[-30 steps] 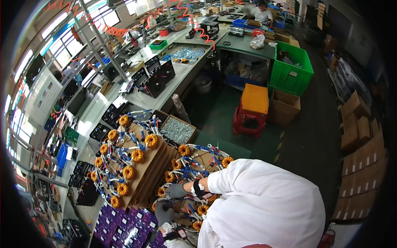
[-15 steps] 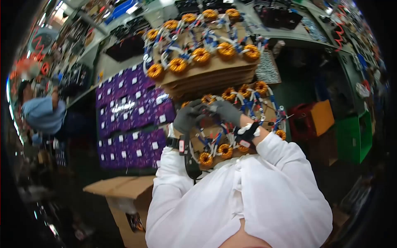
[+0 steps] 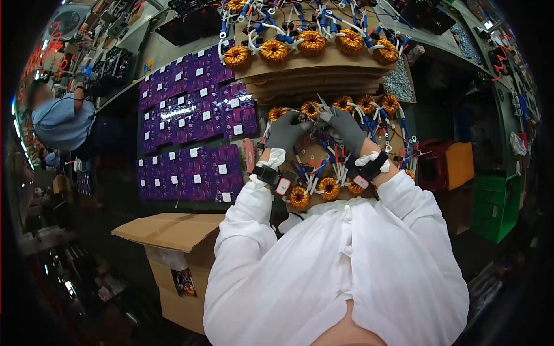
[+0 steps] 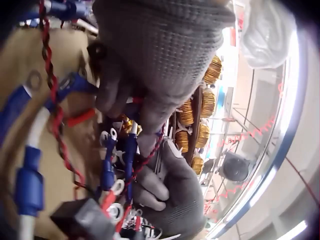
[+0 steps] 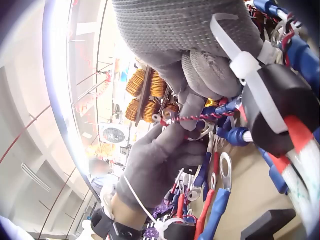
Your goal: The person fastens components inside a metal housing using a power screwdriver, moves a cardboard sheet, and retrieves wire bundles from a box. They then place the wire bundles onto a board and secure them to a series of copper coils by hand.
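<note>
Both hands wear grey gloves and work close together over a cardboard sheet of wired coils. My left hand (image 3: 285, 131) pinches a red-and-black twisted wire (image 5: 202, 118), whose small ring end sticks out past the fingertips. My right hand (image 3: 348, 131) has its fingers curled around the same wire, facing the left fingertips. A thin pale strip (image 3: 322, 101) juts up beside the right fingers. Around them lie copper-wound ring coils (image 3: 329, 188), blue-sleeved leads with ring terminals (image 5: 218, 210) and a black ferrite ring with a white cable tie (image 5: 285, 117).
Stacked cardboard sheets (image 3: 314, 86) bearing more coils stand beyond the hands. Purple packs with white labels (image 3: 190, 173) cover the left side, with a pink brush (image 3: 249, 154) beside them. An opened carton (image 3: 167, 230) is at lower left; a green crate (image 3: 495, 207) stands right.
The head view has swung from the aisle side round to face the work. Since half a second ago, my hands have drawn slightly apart at the coils, and the pink brush has come into sight.
</note>
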`<state>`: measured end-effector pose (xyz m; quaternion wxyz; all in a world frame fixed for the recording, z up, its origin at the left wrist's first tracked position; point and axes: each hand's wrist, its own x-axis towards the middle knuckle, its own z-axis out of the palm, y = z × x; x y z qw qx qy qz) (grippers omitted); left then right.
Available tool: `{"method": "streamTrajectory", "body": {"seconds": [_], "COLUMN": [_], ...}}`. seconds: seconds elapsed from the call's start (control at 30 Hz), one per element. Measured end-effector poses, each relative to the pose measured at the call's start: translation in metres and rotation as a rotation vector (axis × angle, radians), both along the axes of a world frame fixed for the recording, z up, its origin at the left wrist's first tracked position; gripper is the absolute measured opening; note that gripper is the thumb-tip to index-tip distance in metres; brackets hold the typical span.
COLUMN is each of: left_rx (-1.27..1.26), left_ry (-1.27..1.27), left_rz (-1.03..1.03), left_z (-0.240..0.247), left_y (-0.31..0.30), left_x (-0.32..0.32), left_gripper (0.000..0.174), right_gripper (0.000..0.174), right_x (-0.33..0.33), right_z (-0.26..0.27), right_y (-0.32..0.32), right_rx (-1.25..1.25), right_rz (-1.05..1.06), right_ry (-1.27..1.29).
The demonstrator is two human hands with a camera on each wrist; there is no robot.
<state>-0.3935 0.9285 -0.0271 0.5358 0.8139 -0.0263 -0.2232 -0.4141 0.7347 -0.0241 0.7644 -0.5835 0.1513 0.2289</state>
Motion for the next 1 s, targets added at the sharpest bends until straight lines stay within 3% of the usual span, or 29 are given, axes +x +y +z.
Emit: {"method": "streamTrajectory", "body": {"seconds": [0.13,0.2,0.3,0.47,0.53,0.73,1.0], "left_rx": [-0.133,-0.225,-0.27,-0.292,-0.107,0.009,-0.075], "left_ry": [0.048,0.072,0.072,0.094,-0.055,-0.154,-0.085], "left_rz": [0.205,0.169,0.167,0.261,0.242,0.236,0.271], "left_z": [-0.003,-0.001,0.001,-0.002,0.006,-0.002,-0.011], "left_y": [-0.011,-0.01,-0.005,-0.011,-0.014,-0.014,-0.015], "left_x": [-0.003,-0.004,-0.011,-0.015,-0.018,-0.017,-0.012], "left_gripper": [0.044,0.044,0.043,0.039,0.04,0.043,0.042], "right_gripper": [0.017,0.019,0.022,0.026,0.027,0.035,0.036], "right_x": [-0.002,-0.005,-0.01,-0.008,-0.007,-0.007,-0.007], "right_z": [-0.004,-0.008,0.038,0.028,0.025,0.019,0.011], "right_y": [-0.006,0.001,0.006,0.005,0.006,0.003,0.003], "right_rx": [0.1,-0.061,-0.121,-0.352,-0.397,-0.514,-0.66], "right_rz": [0.023,-0.106,-0.08,0.084,0.097,0.123,0.067], "right_ry": [-0.001,-0.223,-0.181,-0.16,-0.166,-0.159,-0.277]}}
